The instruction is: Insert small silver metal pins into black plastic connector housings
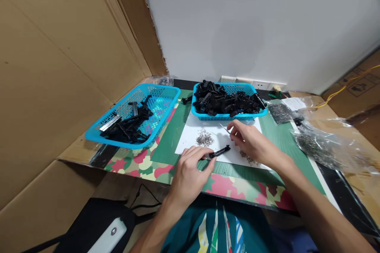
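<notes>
My left hand point(191, 170) rests on the table's near edge, fingers pinched on one end of a small black plastic part point(219, 151) that lies on a white sheet point(190, 136). My right hand point(247, 140) hovers just right of it, fingers closed on thin metal tweezers point(225, 128) that point up and left. A little heap of tiny metal springs point(204, 139) lies on the sheet in front of my left hand. A second small heap point(249, 159) shows under my right wrist.
A blue basket point(230, 116) full of black parts stands behind the sheet. Another blue basket point(102, 126) with fewer parts sits at the left. Clear bags of metal pieces point(320, 146) lie at the right. Cardboard walls the left side; a green mat point(169, 138) covers the table.
</notes>
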`<state>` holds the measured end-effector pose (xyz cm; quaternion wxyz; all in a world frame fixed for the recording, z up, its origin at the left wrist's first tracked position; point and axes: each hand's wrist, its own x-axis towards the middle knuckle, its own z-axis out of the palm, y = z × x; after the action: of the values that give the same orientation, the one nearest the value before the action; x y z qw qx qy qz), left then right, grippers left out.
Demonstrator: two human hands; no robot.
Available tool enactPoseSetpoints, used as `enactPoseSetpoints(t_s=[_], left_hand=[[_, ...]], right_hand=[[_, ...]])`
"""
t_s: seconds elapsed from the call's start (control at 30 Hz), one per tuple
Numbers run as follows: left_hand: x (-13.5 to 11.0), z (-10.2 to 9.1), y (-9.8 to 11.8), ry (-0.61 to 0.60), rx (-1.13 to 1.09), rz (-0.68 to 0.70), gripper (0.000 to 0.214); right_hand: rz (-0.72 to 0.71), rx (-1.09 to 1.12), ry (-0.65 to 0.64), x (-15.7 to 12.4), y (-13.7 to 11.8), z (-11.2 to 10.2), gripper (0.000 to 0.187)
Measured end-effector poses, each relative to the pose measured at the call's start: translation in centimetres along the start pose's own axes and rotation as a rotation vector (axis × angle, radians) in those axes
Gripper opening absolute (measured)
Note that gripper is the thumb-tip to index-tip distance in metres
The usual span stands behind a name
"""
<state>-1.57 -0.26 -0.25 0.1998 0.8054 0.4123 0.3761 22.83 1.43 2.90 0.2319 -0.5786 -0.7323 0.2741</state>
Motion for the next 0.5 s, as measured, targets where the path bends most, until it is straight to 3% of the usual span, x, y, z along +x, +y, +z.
enactPoseSetpoints(t_s=[0.1, 0.2, 0.27, 0.5], left_hand=[[0.1, 0.1, 0.0, 0.004, -0.005, 0.008, 0.015], [0.2, 0.1, 0.1, 0.000, -0.018, 0.012, 0.013], [0.2, 0.2, 0.0, 0.000, -0.028, 0.015, 0.012], [0.1, 0.2, 0.1, 0.005, -0.064, 0.001, 0.010]], right_hand=[[-0.066, 0.222, 0.061, -0.1, -0.7, 0.1, 0.032], [-0.119, 0.415, 0.083, -0.1, -1.8, 0.8, 0.010], [-0.111, 0.526, 0.075, 0.0, -2.3, 1.6, 0.011], [-0.021, 0.635, 0.052, 0.2, -2.5, 3.4, 0.017]])
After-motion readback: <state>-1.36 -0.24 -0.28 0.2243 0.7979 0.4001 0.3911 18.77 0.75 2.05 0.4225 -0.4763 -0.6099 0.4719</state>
